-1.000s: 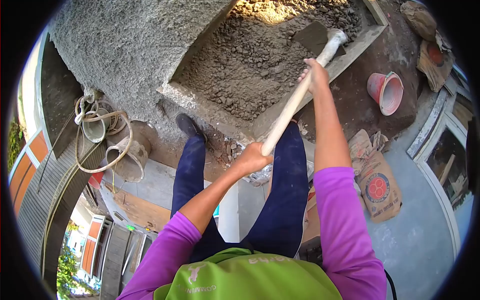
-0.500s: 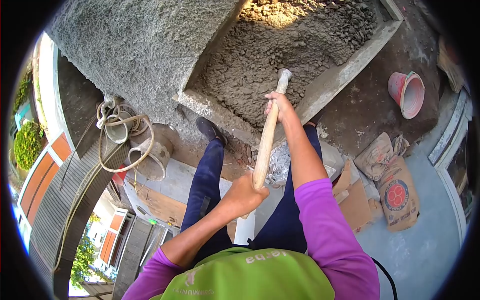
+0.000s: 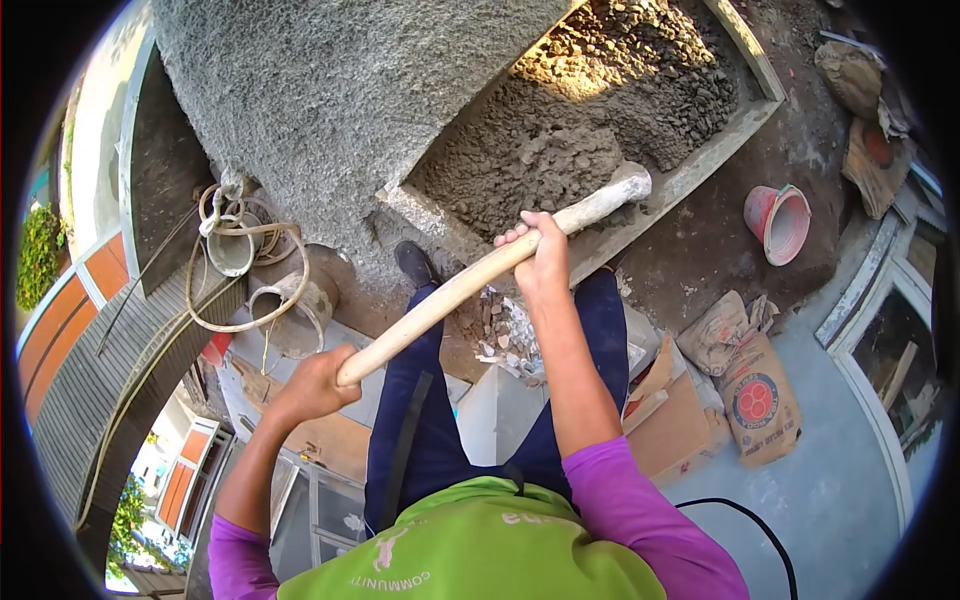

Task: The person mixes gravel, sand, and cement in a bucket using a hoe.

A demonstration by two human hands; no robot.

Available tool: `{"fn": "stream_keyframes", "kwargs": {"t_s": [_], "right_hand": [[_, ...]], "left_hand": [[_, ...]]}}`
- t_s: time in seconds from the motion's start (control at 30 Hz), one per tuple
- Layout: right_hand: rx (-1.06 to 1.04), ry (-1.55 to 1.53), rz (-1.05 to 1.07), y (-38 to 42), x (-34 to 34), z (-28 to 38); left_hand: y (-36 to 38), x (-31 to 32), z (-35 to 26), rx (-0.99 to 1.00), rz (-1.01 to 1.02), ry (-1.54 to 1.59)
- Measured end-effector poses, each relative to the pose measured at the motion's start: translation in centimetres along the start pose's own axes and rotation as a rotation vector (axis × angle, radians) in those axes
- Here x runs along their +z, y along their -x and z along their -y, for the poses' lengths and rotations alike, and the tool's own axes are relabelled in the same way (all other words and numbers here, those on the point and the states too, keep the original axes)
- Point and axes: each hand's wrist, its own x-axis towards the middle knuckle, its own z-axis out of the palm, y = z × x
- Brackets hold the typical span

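Note:
A hoe [image 3: 440, 306] with a pale wooden handle slants across the view, its far end caked in cement; the blade is out of sight behind that end. My left hand [image 3: 316, 386] is wrapped round the butt of the handle, beside my left thigh. Farther up, my right hand [image 3: 541, 258] grips the same handle near the caked end. Beyond my hands, wet grey mortar [image 3: 540, 165] lies in a mixing trough [image 3: 690, 150] with low, cement-covered walls. The hoe's caked end is over the trough's right wall.
A large heap of grey sand [image 3: 330, 110] borders the trough. To the left are a bucket with a rope [image 3: 245, 318] and a cement-crusted bucket [image 3: 300, 312]. A red bucket [image 3: 777, 225] stands at right, above cement sacks [image 3: 755, 400]. Rubble [image 3: 510, 335] lies between my feet.
The hoe has swung from nearly upright in view to a diagonal, its caked end moving right and my left hand moving left and up. Both hands keep their grip. The view has shifted slightly.

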Motion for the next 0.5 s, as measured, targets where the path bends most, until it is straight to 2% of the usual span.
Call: {"fn": "stream_keyframes", "kwargs": {"t_s": [0.03,0.1,0.17,0.23,0.33,0.37,0.43,0.5], "right_hand": [[-0.006,0.017,-0.005,0.1,0.0,-1.5],[-0.147,0.104,-0.028,1.7,0.8,-2.2],[-0.299,0.220,-0.002,3.2,1.0,-0.7],[-0.449,0.263,0.045,5.5,3.1,3.2],[-0.598,0.301,0.127,6.6,7.7,11.4],[-0.632,0.312,0.171,5.7,9.1,14.4],[-0.613,0.330,0.243,1.6,11.3,20.1],[-0.577,0.381,0.251,-4.8,13.0,23.4]], "left_hand": [[-1.3,1.3,3.5,-0.040,-0.020,-0.043],[-4.7,5.2,7.6,0.214,-0.057,0.037],[-7.2,9.0,7.7,0.152,-0.052,0.159],[-10.1,10.9,5.1,0.310,-0.168,0.165],[-13.6,9.7,-2.7,0.461,-0.191,0.202],[-14.3,8.3,-6.0,0.506,-0.189,0.239],[-15.9,5.0,-10.8,0.459,-0.043,0.282],[-18.3,3.7,-12.9,0.452,-0.132,0.314]]}}
